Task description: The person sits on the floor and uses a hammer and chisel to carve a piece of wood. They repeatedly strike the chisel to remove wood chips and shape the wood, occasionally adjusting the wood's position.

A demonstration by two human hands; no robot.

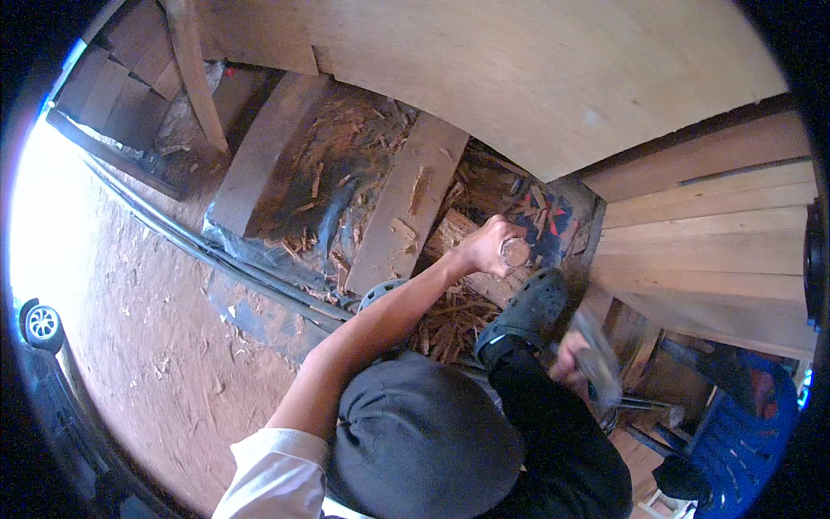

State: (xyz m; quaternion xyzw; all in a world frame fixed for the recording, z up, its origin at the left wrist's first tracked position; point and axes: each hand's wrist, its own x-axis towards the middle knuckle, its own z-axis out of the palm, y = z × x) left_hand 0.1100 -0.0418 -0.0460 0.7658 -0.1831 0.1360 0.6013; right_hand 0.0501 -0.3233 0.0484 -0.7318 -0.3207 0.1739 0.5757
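Note:
My left hand [489,246] is closed around an upright wooden tool handle [515,252], whose round end faces up; the tool's lower part is hidden. Below it lies a rough piece of wood [497,288], partly covered by my hand and arm. A dark green clog [534,304] on my right foot rests beside the wood, and another clog [381,292] shows behind my left forearm. To the right of the foot, my right hand [568,356] is closed on a greyish, hammer-like tool [598,359], smeared by motion. A round shape in dark cloth [424,441] fills the lower middle.
Wood chips [454,327] are scattered around the wood. Wide planks [406,203] lie across the ground to the left. A large pale board [553,78] stands at the far side, with stacked boards [705,238] at right. A blue plastic chair [748,441] stands lower right.

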